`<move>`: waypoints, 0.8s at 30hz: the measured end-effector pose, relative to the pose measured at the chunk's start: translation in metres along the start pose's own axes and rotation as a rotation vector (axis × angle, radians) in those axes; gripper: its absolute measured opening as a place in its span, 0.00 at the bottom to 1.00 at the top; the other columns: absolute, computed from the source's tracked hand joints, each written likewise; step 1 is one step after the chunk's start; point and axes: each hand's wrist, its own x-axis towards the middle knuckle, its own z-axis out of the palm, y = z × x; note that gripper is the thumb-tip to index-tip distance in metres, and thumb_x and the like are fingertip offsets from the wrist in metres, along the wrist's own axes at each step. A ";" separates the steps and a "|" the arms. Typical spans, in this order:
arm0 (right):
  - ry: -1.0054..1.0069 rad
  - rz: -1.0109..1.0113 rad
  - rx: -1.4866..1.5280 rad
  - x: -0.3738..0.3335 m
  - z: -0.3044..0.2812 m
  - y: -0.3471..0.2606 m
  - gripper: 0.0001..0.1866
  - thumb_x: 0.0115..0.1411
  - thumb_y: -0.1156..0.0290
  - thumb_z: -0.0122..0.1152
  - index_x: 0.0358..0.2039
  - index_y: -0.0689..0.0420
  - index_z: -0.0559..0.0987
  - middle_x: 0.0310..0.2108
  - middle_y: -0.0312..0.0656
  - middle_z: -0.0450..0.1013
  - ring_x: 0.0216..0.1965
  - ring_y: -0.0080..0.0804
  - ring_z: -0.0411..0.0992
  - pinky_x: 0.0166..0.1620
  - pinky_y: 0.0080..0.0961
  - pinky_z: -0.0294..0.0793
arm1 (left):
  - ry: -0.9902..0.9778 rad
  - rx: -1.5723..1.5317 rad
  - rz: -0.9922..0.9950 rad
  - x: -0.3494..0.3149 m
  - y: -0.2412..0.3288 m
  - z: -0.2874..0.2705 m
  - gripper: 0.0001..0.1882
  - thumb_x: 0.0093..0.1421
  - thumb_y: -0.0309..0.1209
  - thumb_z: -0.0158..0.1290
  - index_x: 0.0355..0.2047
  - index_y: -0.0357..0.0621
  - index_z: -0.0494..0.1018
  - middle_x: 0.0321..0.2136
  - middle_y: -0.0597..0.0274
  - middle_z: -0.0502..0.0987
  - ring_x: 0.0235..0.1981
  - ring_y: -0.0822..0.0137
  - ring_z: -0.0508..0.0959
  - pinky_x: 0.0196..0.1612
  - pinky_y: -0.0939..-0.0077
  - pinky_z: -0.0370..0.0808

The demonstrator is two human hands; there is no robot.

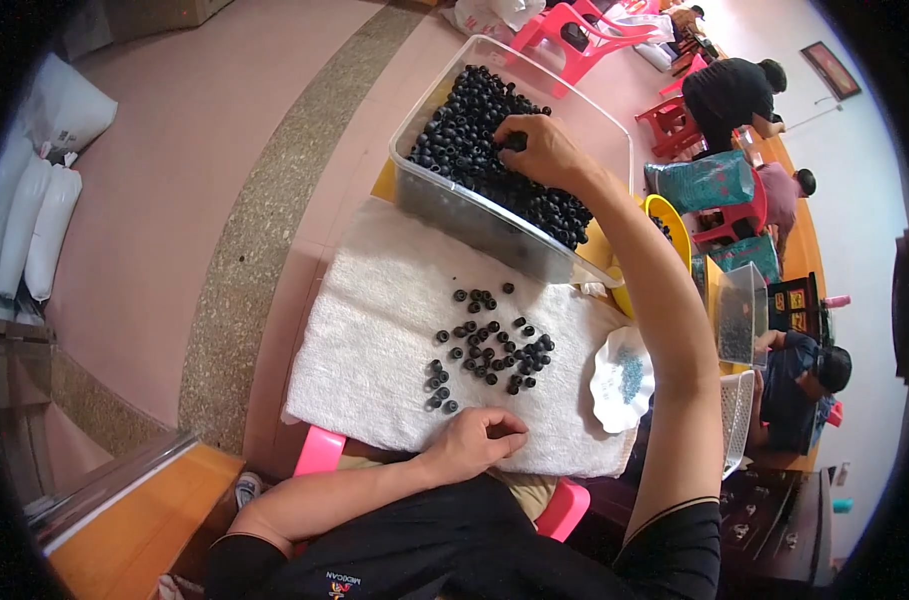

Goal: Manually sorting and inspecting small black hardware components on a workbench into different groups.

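Note:
Small black hollow bead-like pieces (pixel 479 125) fill much of a clear plastic box (pixel 484 220). Over that heap, my right hand (pixel 549 150) is closed on some of the same black pieces, which show dark at its fingertips. On a white towel (pixel 359 330) in front of me, several more black pieces (pixel 489 350) lie scattered, some in small clusters. My left hand (pixel 477 440) rests at the near edge of the towel, fingers curled in toward the thumb; whatever they may hold is hidden. Near my right forearm sits a white scalloped dish (pixel 607 400) holding small bluish bits (pixel 629 375).
A yellow basin (pixel 671 222) stands right of the box, partly behind my forearm. Further right are another clear bin (pixel 739 315), a white basket (pixel 736 415) and teal sacks (pixel 704 180). Several people sit along the wall. White bags (pixel 49 220) stand at the left.

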 end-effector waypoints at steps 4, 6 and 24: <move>-0.090 0.021 0.291 -0.001 -0.010 -0.003 0.22 0.52 0.55 0.68 0.44 0.55 0.81 0.30 0.45 0.78 0.32 0.35 0.77 0.38 0.33 0.76 | 0.004 0.006 -0.031 0.000 0.000 -0.001 0.11 0.60 0.29 0.59 0.39 0.34 0.78 0.29 0.65 0.80 0.29 0.78 0.76 0.34 0.82 0.75; -0.204 0.189 0.570 0.000 -0.015 -0.002 0.24 0.54 0.52 0.68 0.45 0.56 0.81 0.28 0.42 0.78 0.30 0.28 0.76 0.36 0.30 0.75 | 0.001 -0.003 -0.041 0.000 -0.002 -0.001 0.11 0.60 0.29 0.59 0.39 0.34 0.78 0.29 0.65 0.80 0.29 0.78 0.76 0.34 0.82 0.75; -0.200 0.076 -0.214 0.056 0.045 0.070 0.30 0.43 0.75 0.54 0.52 0.62 0.75 0.46 0.58 0.74 0.50 0.51 0.72 0.54 0.40 0.71 | 0.002 -0.045 -0.116 0.000 0.009 -0.003 0.11 0.60 0.29 0.59 0.40 0.35 0.77 0.30 0.63 0.80 0.32 0.77 0.78 0.37 0.81 0.76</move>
